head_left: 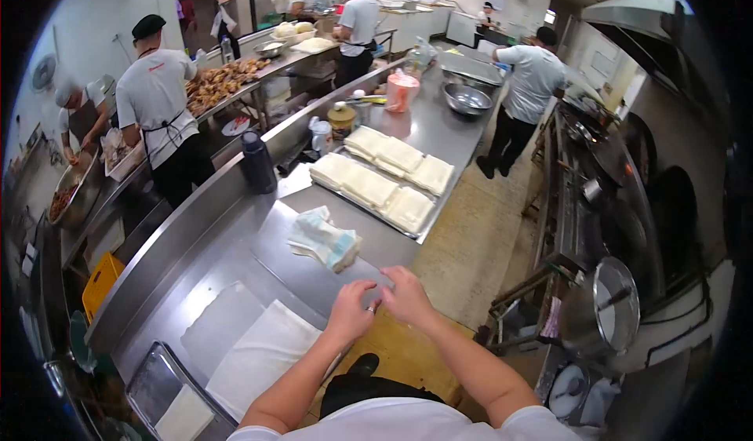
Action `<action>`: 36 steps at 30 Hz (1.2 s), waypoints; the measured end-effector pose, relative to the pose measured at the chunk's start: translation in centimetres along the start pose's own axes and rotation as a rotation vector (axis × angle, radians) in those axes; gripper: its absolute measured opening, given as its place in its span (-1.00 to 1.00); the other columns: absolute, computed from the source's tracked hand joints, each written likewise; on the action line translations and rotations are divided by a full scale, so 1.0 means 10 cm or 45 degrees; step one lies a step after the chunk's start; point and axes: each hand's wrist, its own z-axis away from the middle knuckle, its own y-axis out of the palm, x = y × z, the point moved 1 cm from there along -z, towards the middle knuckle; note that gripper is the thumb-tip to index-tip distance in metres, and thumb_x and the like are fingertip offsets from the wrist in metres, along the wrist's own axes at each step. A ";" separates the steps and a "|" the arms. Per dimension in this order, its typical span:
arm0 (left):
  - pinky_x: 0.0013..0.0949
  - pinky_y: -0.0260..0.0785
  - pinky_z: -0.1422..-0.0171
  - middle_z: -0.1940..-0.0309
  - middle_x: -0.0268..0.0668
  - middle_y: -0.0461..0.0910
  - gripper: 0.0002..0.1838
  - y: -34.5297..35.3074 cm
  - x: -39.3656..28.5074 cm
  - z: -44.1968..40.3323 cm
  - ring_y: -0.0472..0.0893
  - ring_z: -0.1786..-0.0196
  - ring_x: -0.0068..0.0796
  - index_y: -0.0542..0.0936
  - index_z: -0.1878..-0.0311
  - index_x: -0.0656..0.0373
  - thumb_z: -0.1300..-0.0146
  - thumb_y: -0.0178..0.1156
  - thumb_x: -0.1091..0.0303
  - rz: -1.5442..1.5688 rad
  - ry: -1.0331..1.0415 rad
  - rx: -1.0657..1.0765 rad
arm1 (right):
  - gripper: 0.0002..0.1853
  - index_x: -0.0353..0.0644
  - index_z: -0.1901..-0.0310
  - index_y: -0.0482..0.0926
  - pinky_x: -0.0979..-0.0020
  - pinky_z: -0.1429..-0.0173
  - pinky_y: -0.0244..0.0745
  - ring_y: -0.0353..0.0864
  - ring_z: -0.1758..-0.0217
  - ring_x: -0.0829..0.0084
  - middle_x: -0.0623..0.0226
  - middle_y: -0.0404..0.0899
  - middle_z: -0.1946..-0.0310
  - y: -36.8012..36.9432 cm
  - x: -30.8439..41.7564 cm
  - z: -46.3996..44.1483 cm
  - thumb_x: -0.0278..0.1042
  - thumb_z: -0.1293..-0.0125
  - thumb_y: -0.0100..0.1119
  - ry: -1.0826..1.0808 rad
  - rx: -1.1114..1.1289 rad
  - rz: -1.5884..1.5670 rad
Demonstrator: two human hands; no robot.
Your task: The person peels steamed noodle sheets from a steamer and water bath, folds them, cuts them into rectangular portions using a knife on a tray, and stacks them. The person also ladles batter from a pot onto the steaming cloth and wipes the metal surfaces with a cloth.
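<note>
1. Stretching from near left to far right, the steel counter (pixel 294 205) bears the tray, sheet and cloth.
2. Beyond the hands, a tray (pixel 424 235) holds flat white stacks (pixel 359 185) in rows.
3. A white sheet (pixel 263 356) lies near left.
4. A blue-and-white cloth (pixel 323 238) sits just beyond the hands.
5. Left hand (pixel 353 307) and right hand (pixel 406 297) nearly meet, fingers bent; I cannot tell whether they pinch anything.
</note>
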 end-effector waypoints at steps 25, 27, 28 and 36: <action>-0.26 0.59 -0.13 0.08 -0.10 0.74 -0.69 -0.37 0.09 0.24 0.75 0.07 -0.24 0.67 -0.08 0.28 -0.27 0.38 0.53 0.302 -0.087 0.205 | -0.64 -0.34 -0.05 0.59 -0.03 -0.12 0.53 0.60 -0.04 -0.17 -0.09 0.59 0.08 0.35 -0.19 -0.35 -0.38 -0.26 0.33 -0.028 -0.029 0.183; -0.25 0.58 -0.10 0.06 -0.10 0.74 -0.68 -0.21 -0.25 0.38 0.75 0.07 -0.23 0.67 -0.10 0.26 -0.28 0.39 0.51 0.400 -0.033 0.364 | -0.65 -0.35 -0.04 0.59 -0.02 -0.11 0.52 0.60 -0.04 -0.15 -0.07 0.59 0.08 -0.04 -0.31 0.11 -0.37 -0.27 0.33 0.056 -0.020 0.232; -0.24 0.58 -0.09 0.04 -0.10 0.73 -0.68 -0.10 -0.41 0.46 0.76 0.07 -0.22 0.66 -0.11 0.25 -0.28 0.39 0.50 0.445 -0.006 0.449 | -0.65 -0.35 -0.04 0.60 -0.01 -0.11 0.52 0.60 -0.04 -0.15 -0.06 0.59 0.08 -0.24 -0.36 0.37 -0.37 -0.27 0.33 0.100 -0.019 0.253; -0.29 0.60 -0.12 0.09 -0.15 0.77 -0.72 0.85 -1.63 1.20 0.77 0.07 -0.32 0.69 -0.09 0.22 -0.32 0.38 0.52 0.595 0.303 1.086 | -0.72 -0.29 0.03 0.61 -0.04 -0.18 0.50 0.58 -0.11 -0.12 -0.03 0.59 0.08 -1.69 -0.13 2.95 -0.35 -0.27 0.29 0.579 -0.308 0.380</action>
